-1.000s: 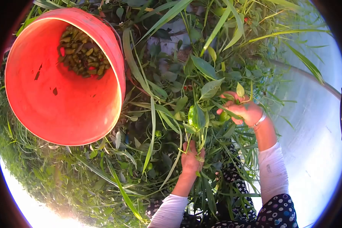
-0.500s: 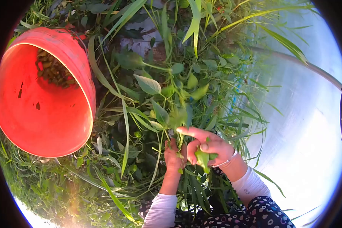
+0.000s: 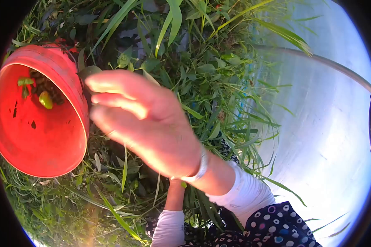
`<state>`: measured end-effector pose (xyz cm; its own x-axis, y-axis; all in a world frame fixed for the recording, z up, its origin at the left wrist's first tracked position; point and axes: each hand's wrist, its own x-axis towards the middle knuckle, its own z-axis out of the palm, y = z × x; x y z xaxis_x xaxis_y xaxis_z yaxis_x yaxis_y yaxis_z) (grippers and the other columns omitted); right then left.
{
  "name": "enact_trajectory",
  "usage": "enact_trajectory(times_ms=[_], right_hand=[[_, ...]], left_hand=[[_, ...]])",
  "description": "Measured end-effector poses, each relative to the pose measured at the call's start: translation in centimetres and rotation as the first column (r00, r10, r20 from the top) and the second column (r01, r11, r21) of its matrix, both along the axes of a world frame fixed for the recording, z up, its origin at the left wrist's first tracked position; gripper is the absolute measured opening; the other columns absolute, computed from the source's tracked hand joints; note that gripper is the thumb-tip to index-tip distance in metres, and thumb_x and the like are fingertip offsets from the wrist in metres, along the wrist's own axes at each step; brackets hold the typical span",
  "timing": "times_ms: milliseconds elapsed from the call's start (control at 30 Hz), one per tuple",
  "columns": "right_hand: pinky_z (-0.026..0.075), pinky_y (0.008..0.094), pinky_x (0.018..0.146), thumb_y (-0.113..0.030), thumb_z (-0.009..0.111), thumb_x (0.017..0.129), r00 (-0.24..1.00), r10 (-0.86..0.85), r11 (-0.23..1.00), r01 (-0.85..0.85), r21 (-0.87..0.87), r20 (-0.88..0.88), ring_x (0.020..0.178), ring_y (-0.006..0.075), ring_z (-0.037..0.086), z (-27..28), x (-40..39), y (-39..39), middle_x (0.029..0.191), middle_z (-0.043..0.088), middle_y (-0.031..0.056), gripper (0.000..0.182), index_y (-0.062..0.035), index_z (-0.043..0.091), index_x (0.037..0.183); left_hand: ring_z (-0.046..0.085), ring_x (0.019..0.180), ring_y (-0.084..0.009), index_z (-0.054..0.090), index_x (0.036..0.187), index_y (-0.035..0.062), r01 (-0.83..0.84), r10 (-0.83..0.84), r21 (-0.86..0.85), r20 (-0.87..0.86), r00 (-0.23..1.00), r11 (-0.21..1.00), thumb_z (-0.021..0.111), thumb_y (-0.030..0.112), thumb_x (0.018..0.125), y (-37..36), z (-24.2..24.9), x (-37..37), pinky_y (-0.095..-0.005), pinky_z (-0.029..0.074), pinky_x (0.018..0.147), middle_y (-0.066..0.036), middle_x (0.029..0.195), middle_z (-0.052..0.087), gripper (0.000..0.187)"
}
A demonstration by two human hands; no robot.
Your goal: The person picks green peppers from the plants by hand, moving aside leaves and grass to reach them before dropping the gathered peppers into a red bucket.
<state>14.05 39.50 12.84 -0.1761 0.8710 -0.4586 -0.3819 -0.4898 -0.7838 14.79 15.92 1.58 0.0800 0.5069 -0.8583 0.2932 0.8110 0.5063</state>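
My right hand (image 3: 148,119) reaches across the plants with its fingers stretched out and apart, nothing in them. Its fingertips are just right of the rim of a red bucket (image 3: 33,148), which lies tipped with its mouth facing me. Inside the bucket a yellow-green pepper (image 3: 46,100) and some green pieces (image 3: 25,81) show against the inner wall, blurred by motion. Brownish-green contents (image 3: 47,84) lie deeper in. My left hand is hidden behind the right one; only its wrist (image 3: 175,193) shows, low among the stems.
Dense leafy plants (image 3: 202,78) and long grass blades (image 3: 121,22) surround both arms. On the right a pale plastic sheet (image 3: 317,136) slopes upward, with a curved pole (image 3: 329,64) along it. Dry and green weeds (image 3: 62,210) cover the lower left.
My right hand has swung left from the stems to the bucket and let go of the green peppers it held. The pepper and green pieces are now in the bucket. The view has shifted slightly.
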Motion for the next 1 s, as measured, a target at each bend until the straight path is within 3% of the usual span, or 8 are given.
enact_trajectory(times_ms=[167,433,567,633,733,800,833,1000], right_hand=[[0.045,0.0229,0.053,-0.01,0.058,0.083,0.732,-0.523,0.644,0.675,-0.361,0.436,0.072,0.0166,0.062,-9.6,15.8,-4.0,0.104,0.059,0.0088,0.044,-0.0065,0.043,0.124],[0.04,0.037,0.073,-0.017,0.071,0.073,0.589,-0.441,0.527,0.781,-0.336,0.677,0.091,0.0203,0.05,-14.5,25.0,1.9,0.104,0.054,0.0016,0.04,-0.0139,0.05,0.107],[0.042,0.0374,0.077,-0.017,0.071,0.073,0.728,-0.262,0.817,0.517,-0.255,0.634,0.093,0.0211,0.05,-12.8,24.9,0.6,0.111,0.053,0.0019,0.042,-0.0152,0.051,0.11],[0.043,0.0334,0.072,-0.013,0.068,0.075,0.624,-0.055,0.998,0.039,0.039,0.779,0.087,0.0183,0.052,-12.6,24.8,-1.7,0.105,0.055,0.002,0.036,-0.0142,0.052,0.108],[0.045,0.0272,0.07,-0.009,0.063,0.078,-0.143,0.024,0.81,-0.577,-0.103,0.989,0.081,0.0146,0.055,-8.1,20.3,-5.1,0.104,0.056,0.0035,0.033,-0.0109,0.052,0.109],[0.048,0.0308,0.066,-0.008,0.067,0.068,0.571,-0.062,0.991,0.134,-0.019,0.819,0.084,0.0262,0.06,-6.2,15.0,-7.6,0.105,0.058,0.0122,0.036,-0.0082,0.057,0.102],[0.05,0.0327,0.071,-0.011,0.067,0.066,0.519,0.194,0.981,-0.113,-0.159,0.832,0.092,0.0305,0.059,-6.5,15.9,-8.6,0.112,0.055,0.0126,0.047,-0.0079,0.052,0.11],[0.049,0.0404,0.08,-0.015,0.066,0.068,0.083,0.179,0.85,-0.515,-0.112,0.98,0.108,0.0377,0.051,-4.5,12.3,-12.0,0.119,0.05,0.0189,0.057,-0.0101,0.046,0.121]], left_hand=[[0.055,0.09,-0.0322,0.051,0.109,-0.0033,-0.048,0.051,0.052,-0.071,0.996,0.998,0.064,0.017,0.077,0.1,0.1,-0.2,-0.0378,0.044,0.079,-0.019,0.101,0.056,0.04],[0.054,0.084,-0.0182,0.052,0.106,-0.0002,-0.434,0.453,-0.156,0.111,0.885,0.887,0.068,0.01,0.075,1.0,0.6,-0.1,-0.0296,0.045,0.075,-0.011,0.097,0.056,0.036],[0.054,0.083,-0.0139,0.054,0.103,-0.0012,-0.41,0.428,-0.136,0.153,0.891,0.902,0.068,0.004,0.073,0.7,-0.1,-0.4,-0.0277,0.045,0.074,-0.008,0.094,0.059,0.033],[0.054,0.083,-0.014,0.055,0.102,-0.0013,-0.415,0.441,-0.172,0.169,0.881,0.894,0.069,0.003,0.073,1.0,0.0,-0.7,-0.0278,0.045,0.074,-0.008,0.093,0.059,0.032],[0.055,0.088,-0.0151,0.056,0.107,-0.0002,-0.519,0.607,-0.324,0.305,0.734,0.791,0.072,0.014,0.073,2.6,1.1,-1.6,-0.0291,0.044,0.079,-0.009,0.094,0.061,0.041],[0.054,0.095,-0.0166,0.054,0.113,0.0008,-0.309,0.414,-0.409,0.199,0.888,0.859,0.073,0.028,0.073,4.5,2.4,-2.8,-0.0299,0.041,0.085,-0.01,0.102,0.06,0.052],[0.053,0.099,-0.0178,0.052,0.117,0.0002,-0.336,0.463,-0.419,0.253,0.849,0.844,0.071,0.037,0.073,5.8,3.7,-3.4,-0.0302,0.039,0.089,-0.01,0.108,0.058,0.06],[0.051,0.1,-0.0174,0.05,0.118,-0.0027,-0.508,0.679,-0.482,0.295,0.672,0.713,0.069,0.039,0.075,5.7,3.4,-3.9,-0.031,0.04,0.088,-0.008,0.109,0.057,0.063]])
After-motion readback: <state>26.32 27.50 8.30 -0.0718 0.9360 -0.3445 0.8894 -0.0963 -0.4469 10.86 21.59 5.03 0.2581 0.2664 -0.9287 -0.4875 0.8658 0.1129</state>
